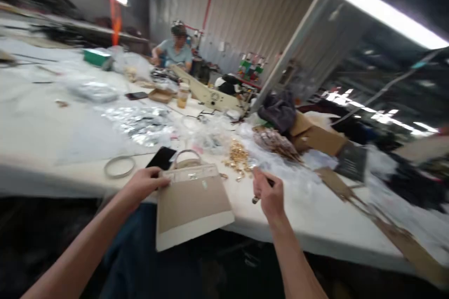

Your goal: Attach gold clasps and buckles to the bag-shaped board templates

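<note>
My left hand (149, 183) pinches the upper left corner of a beige handbag panel (194, 201). A paler strip runs along the panel's lower edge, small metal fittings sit near its top, and a curved handle (187, 152) rises from it. The panel overhangs the table's front edge. My right hand (268, 189) is closed around a small dark-handled tool (256, 200); blur hides its exact kind. Just beyond that hand lies a pile of small gold-coloured metal pieces (239, 155). A black phone (161, 158) rests behind my left hand.
On the white table (84, 142) are silvery packets (140, 124), a ring-shaped coil (119, 167), clear plastic bags and a jar (183, 96). Cardboard boxes (315, 135) stand at right, and brown strips (396, 238) lie near the front. Another person (177, 49) sits across the table.
</note>
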Demonstrator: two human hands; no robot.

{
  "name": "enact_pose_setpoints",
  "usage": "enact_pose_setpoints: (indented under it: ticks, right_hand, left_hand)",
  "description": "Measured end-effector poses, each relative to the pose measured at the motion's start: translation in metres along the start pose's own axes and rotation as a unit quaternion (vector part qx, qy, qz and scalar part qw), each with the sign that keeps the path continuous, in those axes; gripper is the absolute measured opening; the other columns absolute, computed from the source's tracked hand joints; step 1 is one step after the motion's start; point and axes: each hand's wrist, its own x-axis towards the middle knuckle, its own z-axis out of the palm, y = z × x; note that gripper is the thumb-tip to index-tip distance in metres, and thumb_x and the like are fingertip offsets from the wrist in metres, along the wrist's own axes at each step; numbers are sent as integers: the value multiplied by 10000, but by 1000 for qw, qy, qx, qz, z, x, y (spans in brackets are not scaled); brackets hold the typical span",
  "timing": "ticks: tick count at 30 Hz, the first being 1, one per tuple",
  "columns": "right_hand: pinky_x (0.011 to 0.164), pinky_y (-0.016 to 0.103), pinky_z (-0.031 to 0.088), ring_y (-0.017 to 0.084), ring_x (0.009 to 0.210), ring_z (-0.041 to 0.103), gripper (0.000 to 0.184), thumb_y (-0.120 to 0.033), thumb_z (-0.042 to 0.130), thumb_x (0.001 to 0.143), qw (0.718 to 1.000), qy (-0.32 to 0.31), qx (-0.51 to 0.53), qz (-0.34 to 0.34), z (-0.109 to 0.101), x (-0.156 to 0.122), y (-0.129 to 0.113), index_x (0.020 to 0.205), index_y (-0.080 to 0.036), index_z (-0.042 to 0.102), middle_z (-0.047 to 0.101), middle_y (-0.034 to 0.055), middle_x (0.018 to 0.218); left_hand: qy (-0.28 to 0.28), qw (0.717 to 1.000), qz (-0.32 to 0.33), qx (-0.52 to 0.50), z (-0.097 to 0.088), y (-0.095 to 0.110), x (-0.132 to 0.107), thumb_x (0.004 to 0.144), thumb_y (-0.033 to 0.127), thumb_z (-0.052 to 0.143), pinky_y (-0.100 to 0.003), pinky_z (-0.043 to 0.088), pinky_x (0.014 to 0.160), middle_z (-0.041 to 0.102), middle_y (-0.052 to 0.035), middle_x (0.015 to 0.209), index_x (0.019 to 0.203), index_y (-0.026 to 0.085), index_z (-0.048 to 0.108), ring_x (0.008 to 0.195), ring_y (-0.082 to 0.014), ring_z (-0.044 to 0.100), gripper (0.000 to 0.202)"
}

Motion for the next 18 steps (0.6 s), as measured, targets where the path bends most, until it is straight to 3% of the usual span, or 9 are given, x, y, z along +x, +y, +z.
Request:
enact_pose_setpoints:
  ticks: [2, 5, 8, 10, 13, 18]
  right_hand:
    - [427, 230, 204, 95, 485, 296, 651, -568, 936, 1011, 995, -75, 67, -18, 38, -4, -15, 671, -200, 520, 357, -56, 593]
    - [416, 245, 220, 96, 462, 282, 662, -548, 909, 1056, 977, -158, 136, -40, 108, -16, -41, 654, -210, 507, 347, -60, 572]
    - [398, 261, 228, 103, 431, 289, 709, -639, 847, 1085, 967, -182, 172, -51, 176, -22, -53, 638, -228, 480, 344, -62, 546]
    - [400, 266, 235, 108, 432, 317, 732, -686, 821, 1087, 963, -193, 175, -63, 208, -20, -52, 634, -232, 468, 350, -59, 548]
    - [413, 265, 256, 109, 442, 327, 748, -723, 791, 1092, 958, -225, 155, -87, 234, -17, -43, 645, -235, 441, 343, -64, 549]
    - [435, 268, 274, 114, 453, 345, 740, -729, 753, 1114, 956, -235, 132, -112, 247, -20, -30, 669, -238, 422, 349, -65, 561]
  left_hand:
    - [12, 1000, -18, -7, -12, -8, -9, 616, 586, 817, -284, 346, 651, 614, -8, 711, 728, 180, 712, 759, -208, 548, 435]
    - [-8, 999, -34, -42, -13, -9, -5, 612, 565, 842, -287, 368, 683, 668, -28, 766, 801, 163, 768, 789, -214, 581, 450]
    - [-44, 995, -31, -84, -13, -9, -4, 618, 546, 862, -287, 392, 694, 694, -40, 797, 843, 153, 793, 779, -209, 597, 458]
    - [-50, 994, -16, -92, -15, -12, -6, 641, 531, 850, -282, 372, 670, 674, -29, 774, 824, 153, 782, 742, -191, 568, 426]
    - [-25, 997, 4, -69, -14, -16, -7, 671, 502, 810, -280, 304, 613, 582, 4, 682, 715, 164, 708, 680, -162, 484, 355]
    - [12, 999, 8, -33, -7, -18, -4, 679, 441, 748, -299, 235, 579, 467, 30, 620, 634, 190, 604, 656, -151, 411, 293]
